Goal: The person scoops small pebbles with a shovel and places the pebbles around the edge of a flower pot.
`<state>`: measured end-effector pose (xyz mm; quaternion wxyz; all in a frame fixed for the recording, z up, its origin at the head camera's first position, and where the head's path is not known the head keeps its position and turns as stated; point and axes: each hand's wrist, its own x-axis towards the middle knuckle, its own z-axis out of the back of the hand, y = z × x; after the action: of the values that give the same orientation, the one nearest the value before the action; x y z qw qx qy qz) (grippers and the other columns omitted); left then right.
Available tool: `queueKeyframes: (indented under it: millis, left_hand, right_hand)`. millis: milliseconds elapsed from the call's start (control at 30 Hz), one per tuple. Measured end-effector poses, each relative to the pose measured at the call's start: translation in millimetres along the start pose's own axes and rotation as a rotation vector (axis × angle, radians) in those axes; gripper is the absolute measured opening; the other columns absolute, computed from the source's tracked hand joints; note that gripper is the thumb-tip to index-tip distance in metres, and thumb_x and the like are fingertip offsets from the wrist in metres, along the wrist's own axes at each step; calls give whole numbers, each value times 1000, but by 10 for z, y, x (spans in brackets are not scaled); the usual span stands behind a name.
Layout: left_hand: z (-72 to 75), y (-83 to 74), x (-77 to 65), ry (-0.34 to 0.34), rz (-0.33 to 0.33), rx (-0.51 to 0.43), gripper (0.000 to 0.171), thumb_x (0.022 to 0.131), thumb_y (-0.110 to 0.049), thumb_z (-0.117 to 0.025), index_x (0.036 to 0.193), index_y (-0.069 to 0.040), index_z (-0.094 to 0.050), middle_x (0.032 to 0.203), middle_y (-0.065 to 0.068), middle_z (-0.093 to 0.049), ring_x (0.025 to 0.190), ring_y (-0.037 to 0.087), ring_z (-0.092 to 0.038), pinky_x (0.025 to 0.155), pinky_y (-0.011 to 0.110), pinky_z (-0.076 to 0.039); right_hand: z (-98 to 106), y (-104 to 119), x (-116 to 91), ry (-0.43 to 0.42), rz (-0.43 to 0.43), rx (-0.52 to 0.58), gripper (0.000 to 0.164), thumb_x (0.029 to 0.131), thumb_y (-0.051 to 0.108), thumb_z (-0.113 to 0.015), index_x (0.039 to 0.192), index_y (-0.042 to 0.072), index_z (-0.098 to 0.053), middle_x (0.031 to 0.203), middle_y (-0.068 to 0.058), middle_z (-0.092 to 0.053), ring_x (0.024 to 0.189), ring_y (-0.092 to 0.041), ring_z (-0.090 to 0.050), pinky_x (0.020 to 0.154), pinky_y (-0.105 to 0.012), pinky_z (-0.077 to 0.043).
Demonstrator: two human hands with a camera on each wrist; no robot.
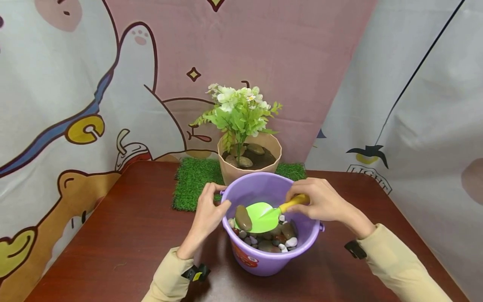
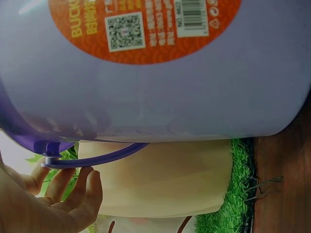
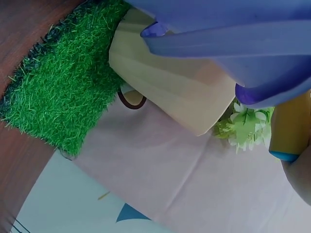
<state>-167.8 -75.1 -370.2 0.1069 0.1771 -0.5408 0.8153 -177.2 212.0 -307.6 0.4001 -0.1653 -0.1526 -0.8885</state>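
A purple bucket [image 1: 264, 266] stands on the table, with several pebbles [image 1: 264, 245] of mixed colours inside. My right hand [image 1: 318, 199] grips the yellow handle of a toy shovel [image 1: 262, 218] over the bucket's mouth. On its light green blade lies one large brown stone [image 1: 243, 218]. At the bucket's left edge is my left hand [image 1: 209, 209], its thumb at the rim and its fingers curled by the handle lug. The left wrist view shows those fingertips against the bucket's handle [image 2: 104, 158]. Only part of the shovel's grip [image 3: 291, 126] appears in the right wrist view.
Just behind the bucket, a beige flowerpot [image 1: 249, 167] holds white flowers [image 1: 241, 109], dark soil and several stones. It stands on a green turf mat [image 1: 194, 184]. Brown tabletop [image 1: 113, 235] extends to both sides, and a printed cloth [image 1: 302, 63] hangs behind.
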Motion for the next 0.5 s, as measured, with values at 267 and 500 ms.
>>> queueKeyframes:
  millis: [267, 500]
  left_hand:
    - [-6, 0, -7, 0, 3, 6, 31, 70, -5, -59, 101, 0, -62, 98, 13, -56, 94, 23, -56, 70, 21, -52]
    - [-4, -1, -3, -1, 0, -1, 31, 70, -4, -59, 101, 0, -62, 98, 14, -55, 94, 24, -57, 70, 19, -52]
  right_hand:
    - [49, -58, -31, -19, -20, 5, 21, 67, 23, -82, 80, 30, -67, 74, 21, -60, 63, 4, -43, 54, -15, -35]
    - [125, -96, -42, -35, -51, -17, 20, 68, 25, -82, 80, 30, -68, 75, 22, -61, 63, 4, -45, 55, -16, -36]
